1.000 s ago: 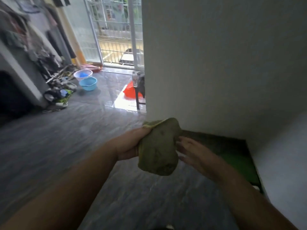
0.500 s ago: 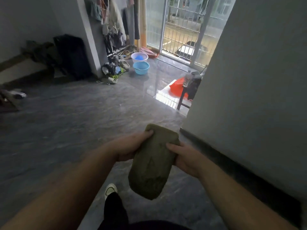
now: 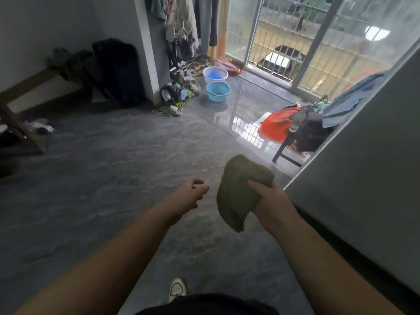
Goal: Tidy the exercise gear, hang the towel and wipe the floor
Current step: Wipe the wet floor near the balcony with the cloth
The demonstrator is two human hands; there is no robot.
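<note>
The right hand (image 3: pixel 268 197) grips a bunched olive-green cloth (image 3: pixel 242 192), thumb on the near face and fingers wrapped behind, so the fabric is gathered into one compact wad that hangs from the fist instead of trailing. Holding it balled like this seems meant to keep loose ends off the grey floor (image 3: pixel 109 169) while the person walks; a white shoe (image 3: pixel 177 289) shows at the near edge of the view. Whether this cloth is the towel to be hung or the rag for wiping cannot be told from its look. The left hand (image 3: pixel 192 193) floats just left of the cloth, apart from it, fingers curled loosely into the palm and holding nothing, probably kept free for whatever needs grasping next. The cloth sits in the air near the middle of the view, close to the grey wall (image 3: pixel 368 178) on the right. Far off, by the barred glass door (image 3: pixel 284 35), stand a blue basin (image 3: pixel 217 90) and a white basin (image 3: pixel 215 74), which would suit wetting a rag. Clothes hang on the pillar (image 3: pixel 145 48) at far left of the door, a likely spot for hanging things. A dark stool (image 3: pixel 304 135) on the right carries a red bundle (image 3: pixel 276 123).
</note>
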